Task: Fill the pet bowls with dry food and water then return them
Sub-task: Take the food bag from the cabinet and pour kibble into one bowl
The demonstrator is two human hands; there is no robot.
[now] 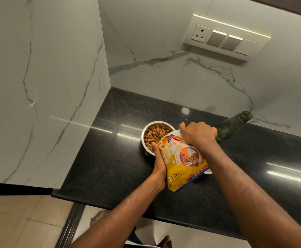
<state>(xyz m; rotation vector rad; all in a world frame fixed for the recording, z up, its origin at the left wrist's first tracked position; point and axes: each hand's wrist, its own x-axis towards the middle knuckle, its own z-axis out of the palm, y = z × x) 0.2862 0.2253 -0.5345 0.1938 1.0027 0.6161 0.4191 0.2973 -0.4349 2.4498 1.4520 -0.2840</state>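
A steel pet bowl (144, 140) full of brown kibble (155, 134) stands on the black counter (110, 158). A yellow dry-food bag (183, 161) marked 1.2 kg stands just in front of it, tilted toward the bowl. My left hand (159, 163) presses flat against the bag's left side. My right hand (198, 135) is closed over the bag's top. A second pale bowl (208, 171) peeks out from behind the bag, mostly hidden. A green glass bottle (233, 125) stands uncapped behind my right hand.
Marble walls close the counter at the left and back, forming a corner. A switch panel (224, 37) sits on the back wall. The counter's front edge runs above a tiled floor, where a bare foot (164, 242) shows.
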